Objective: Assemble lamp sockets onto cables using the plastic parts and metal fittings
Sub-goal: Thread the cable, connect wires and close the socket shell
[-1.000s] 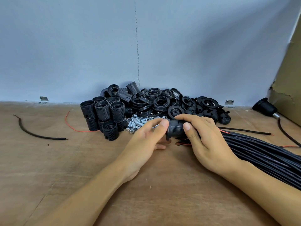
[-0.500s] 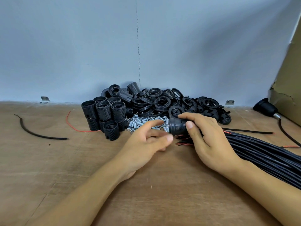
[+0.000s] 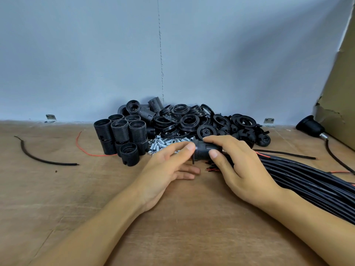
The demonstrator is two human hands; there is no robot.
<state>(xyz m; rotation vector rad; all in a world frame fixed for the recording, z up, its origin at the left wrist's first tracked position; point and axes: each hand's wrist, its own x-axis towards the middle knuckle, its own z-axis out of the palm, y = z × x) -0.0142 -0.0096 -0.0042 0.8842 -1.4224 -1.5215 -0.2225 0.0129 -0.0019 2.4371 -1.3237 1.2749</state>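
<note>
Both bare forearms are reaching forward and angling inward, hands nearly meeting at centre. Right hand [image 3: 238, 166] is lying palm-down, gripping a socket [image 3: 201, 153], index finger curling over its top and thumb pressing its near side. Left hand [image 3: 167, 169] is lying thumb-up, thumb tip touching the socket's end, lower fingers stretching out loosely beneath.

- No text, label, brand or number can be read anywhere.
- The black lamp socket [image 3: 203, 151], the plastic parts [image 3: 184, 120] and the cables [image 3: 307, 177] show plain surfaces (any moulded marks are too small to tell).
- The cardboard [image 3: 342, 93] shows plain brown.
</note>
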